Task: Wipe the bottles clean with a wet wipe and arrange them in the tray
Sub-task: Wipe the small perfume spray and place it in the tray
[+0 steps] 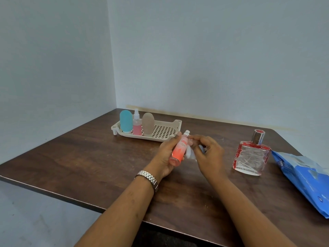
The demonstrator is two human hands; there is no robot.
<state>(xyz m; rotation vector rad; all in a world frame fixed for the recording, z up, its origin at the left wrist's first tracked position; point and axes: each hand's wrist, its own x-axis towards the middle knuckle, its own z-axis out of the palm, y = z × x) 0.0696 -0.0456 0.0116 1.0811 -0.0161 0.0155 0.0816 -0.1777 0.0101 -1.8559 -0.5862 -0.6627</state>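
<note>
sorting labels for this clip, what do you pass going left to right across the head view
turquoise bottle → pink spray bottle → tan bottle → orange spray bottle → wet wipe → glass perfume bottle → blue wet wipe pack. The tray is left out; it spans the first three.

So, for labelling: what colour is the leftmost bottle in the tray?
Light blue; the leftmost bottle shows best in head view.

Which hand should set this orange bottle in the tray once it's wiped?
Left hand: it grips the orange bottle, nearest the tray; the right hand holds the wipe.
</note>
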